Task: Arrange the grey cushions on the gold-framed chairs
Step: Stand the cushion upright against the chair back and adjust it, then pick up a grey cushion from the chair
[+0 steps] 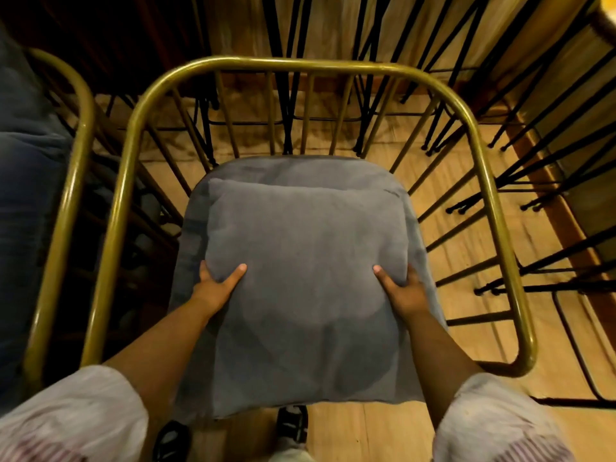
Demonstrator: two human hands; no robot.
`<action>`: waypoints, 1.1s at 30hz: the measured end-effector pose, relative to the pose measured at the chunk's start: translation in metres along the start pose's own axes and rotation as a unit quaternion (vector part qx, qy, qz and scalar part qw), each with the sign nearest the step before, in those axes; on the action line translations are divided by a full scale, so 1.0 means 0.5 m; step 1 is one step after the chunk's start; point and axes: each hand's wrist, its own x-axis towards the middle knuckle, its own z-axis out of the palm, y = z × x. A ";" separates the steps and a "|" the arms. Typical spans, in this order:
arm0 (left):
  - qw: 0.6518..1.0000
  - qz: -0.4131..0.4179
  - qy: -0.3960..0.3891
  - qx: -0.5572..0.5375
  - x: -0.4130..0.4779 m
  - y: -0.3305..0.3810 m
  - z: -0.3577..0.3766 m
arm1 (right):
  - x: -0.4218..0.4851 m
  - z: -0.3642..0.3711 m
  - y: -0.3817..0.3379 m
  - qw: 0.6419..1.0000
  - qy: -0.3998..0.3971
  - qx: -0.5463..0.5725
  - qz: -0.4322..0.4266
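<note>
A square grey cushion [306,261] lies flat over the grey padded seat [290,170] of a gold-framed chair [283,65] right below me. My left hand [218,283] grips the cushion's left edge, thumb on top and fingers tucked under. On the opposite edge my right hand [401,290] holds it the same way. The curved gold tube runs around the back and both sides of the seat, with thin gold rods down to it.
A second gold-framed chair [78,155] with grey fabric [23,155] on it stands close at the left. Black thin-legged chairs [533,161] crowd the back and right. The floor [466,261] is light wood. My shoes [291,425] show below the seat's front edge.
</note>
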 end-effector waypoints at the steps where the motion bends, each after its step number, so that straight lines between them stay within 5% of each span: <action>1: 1.000 0.004 -0.003 0.007 0.001 0.003 -0.006 | -0.002 0.010 -0.004 1.000 0.021 -0.015 -0.001; 5: 0.997 0.066 -0.029 0.026 -0.040 0.038 -0.024 | -0.033 0.064 -0.051 0.986 0.088 -0.136 0.030; 10: 0.985 0.162 -0.052 0.023 -0.108 0.064 -0.106 | -0.110 0.181 -0.164 0.976 0.043 -0.211 -0.041; 21: 0.953 0.292 0.073 -0.034 -0.174 -0.041 -0.632 | -0.421 0.610 -0.486 0.959 -0.086 -0.049 -0.267; 25: 0.943 0.261 0.195 -0.067 -0.115 -0.107 -0.879 | -0.511 0.773 -0.586 0.945 -0.148 -0.026 -0.289; 29: 0.950 0.165 0.265 -0.007 -0.008 -0.174 -1.098 | -0.530 0.916 -0.630 0.962 -0.199 -0.002 -0.187; 33: 0.964 0.085 0.251 -0.004 0.054 -0.214 -1.202 | -0.497 0.967 -0.619 0.978 -0.179 0.072 -0.083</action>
